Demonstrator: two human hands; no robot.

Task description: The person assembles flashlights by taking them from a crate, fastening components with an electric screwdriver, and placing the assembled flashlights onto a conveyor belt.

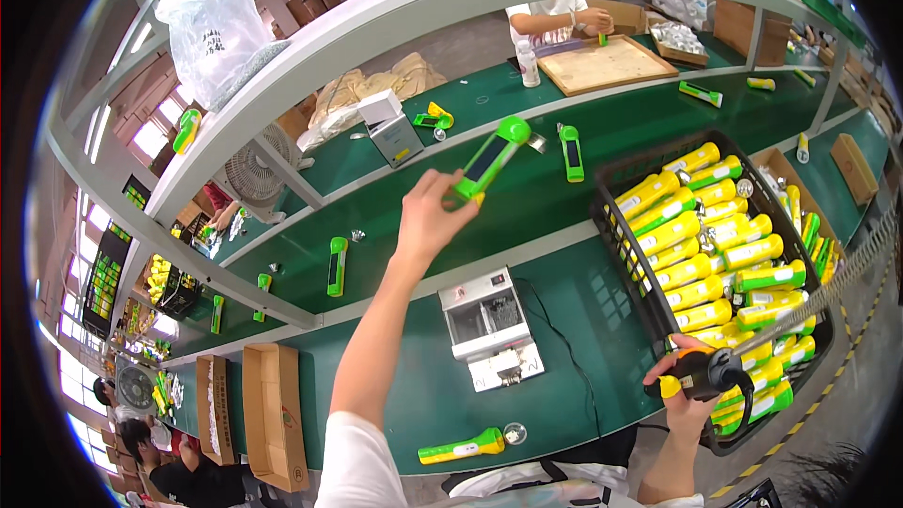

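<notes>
Reaching out over the far conveyor strip, my left hand (435, 218) grips the lower end of a green flashlight (489, 162) with a dark panel on its side. Its wide head points up and to the right, slightly blurred. My right hand (689, 411) is wrapped round a black power screwdriver (701, 373) beside the crate, with a coiled cord (828, 282) rising to the right. A yellow piece shows by its thumb. On the near bench a yellow and green flashlight (461, 449) lies next to a small round clear lens (514, 433).
A white screw-feeding machine (491, 329) with a black cable stands mid-bench. At right, a black crate (628, 268) holds many yellow and green flashlights. More flashlights (337, 266) lie along the green strip. Cardboard trays (273, 414) stand left. Across, a person (555, 23) works by a wooden board (602, 64).
</notes>
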